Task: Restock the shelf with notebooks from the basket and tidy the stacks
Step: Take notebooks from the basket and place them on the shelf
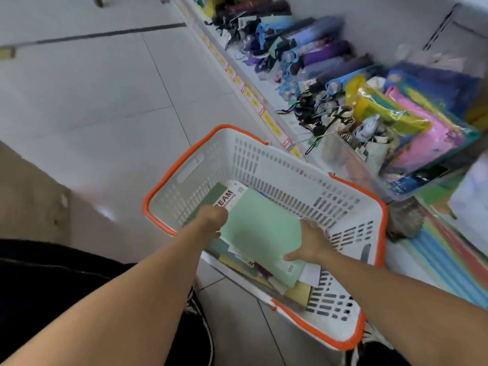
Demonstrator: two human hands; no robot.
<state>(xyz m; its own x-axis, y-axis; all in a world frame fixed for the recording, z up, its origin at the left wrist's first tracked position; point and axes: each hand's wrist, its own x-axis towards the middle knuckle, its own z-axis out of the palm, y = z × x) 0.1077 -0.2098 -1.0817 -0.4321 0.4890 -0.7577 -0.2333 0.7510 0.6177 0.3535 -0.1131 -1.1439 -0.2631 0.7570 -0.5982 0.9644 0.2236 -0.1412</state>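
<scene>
A pale green notebook is gripped at its 2 side edges by the left hand and the right hand inside an orange-rimmed white basket. More notebooks are seen beneath it. Folded umbrellas are laid along the white shelf beside the basket.

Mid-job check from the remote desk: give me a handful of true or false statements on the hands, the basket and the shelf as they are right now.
1. Both hands reach into the white basket with the orange rim. True.
2. The left hand and the right hand grip a red notebook. False: they hold a pale green notebook, one hand at each side.
3. The green notebook is already on the shelf. False: it is over the basket, above the other notebooks.
4. A cover with large red letters lies beneath the green notebook. True.
5. The shelf on the right holds folded umbrellas. True.
6. The basket holds only one notebook. False: several lie in it.
</scene>
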